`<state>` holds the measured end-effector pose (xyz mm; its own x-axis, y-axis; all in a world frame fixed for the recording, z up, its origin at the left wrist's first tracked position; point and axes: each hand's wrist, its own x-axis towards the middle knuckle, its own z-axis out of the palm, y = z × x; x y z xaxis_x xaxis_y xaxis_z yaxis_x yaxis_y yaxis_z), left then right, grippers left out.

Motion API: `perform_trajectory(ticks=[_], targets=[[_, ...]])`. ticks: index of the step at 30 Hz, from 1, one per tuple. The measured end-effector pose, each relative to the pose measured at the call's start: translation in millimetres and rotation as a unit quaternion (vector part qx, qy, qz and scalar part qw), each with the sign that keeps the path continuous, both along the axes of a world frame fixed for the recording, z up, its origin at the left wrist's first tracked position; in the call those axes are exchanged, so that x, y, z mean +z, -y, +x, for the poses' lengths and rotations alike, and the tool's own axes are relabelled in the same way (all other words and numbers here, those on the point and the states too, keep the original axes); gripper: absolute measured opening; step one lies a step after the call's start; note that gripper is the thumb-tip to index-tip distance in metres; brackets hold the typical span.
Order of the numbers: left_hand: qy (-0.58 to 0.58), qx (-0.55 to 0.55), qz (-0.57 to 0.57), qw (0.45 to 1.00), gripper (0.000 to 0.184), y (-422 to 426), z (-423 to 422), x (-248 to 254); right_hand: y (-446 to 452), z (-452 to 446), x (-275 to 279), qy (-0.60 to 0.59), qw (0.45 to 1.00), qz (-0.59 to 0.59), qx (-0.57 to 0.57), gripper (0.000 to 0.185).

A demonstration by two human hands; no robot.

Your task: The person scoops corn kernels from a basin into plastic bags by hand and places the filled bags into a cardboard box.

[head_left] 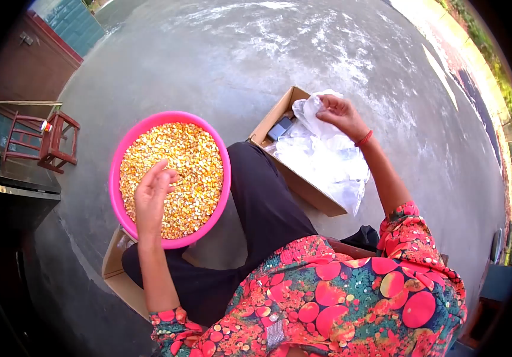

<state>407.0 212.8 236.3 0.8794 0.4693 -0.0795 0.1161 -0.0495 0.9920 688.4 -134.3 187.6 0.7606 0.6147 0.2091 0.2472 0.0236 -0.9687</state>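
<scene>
Left hand (153, 193) is half-curled over the corn (193, 163) toward the pink basin (226, 172)'s left rim, can't tell from here if it's got any; right hand (344, 117) pinches a plastic bag (308, 113) at the cardboard box (309, 185)'s far edge.

Basin (115, 178): rings the corn (199, 160); we can enter from above.
Knee (247, 160): juts between basin and box (308, 187), blocking a low crossing; we could pass over it.
Box: plastic bags (321, 154) crowd its opening.
Floor (235, 110): beyond the knee, we see a gap.
</scene>
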Motion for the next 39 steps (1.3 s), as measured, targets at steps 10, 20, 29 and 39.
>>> perform_trajectory(ticks=[10,20,29,39], targets=[[0.114,-0.002,-0.211,0.971,0.082,20,19,3,-195,-196,48,0.464,0.855,0.003,0.232,0.012],[0.226,0.115,-0.295,0.921,0.039,-33,-76,-35,-240,-147,35,0.09,0.985,0.022,0.146,0.055],[0.188,0.036,-0.216,0.957,0.032,-36,-88,-34,-301,-175,69,-0.165,0.898,0.034,0.406,0.012],[0.263,0.281,0.05,0.922,0.048,-15,-90,33,-323,-178,103,0.303,0.874,0.016,0.379,0.009]])
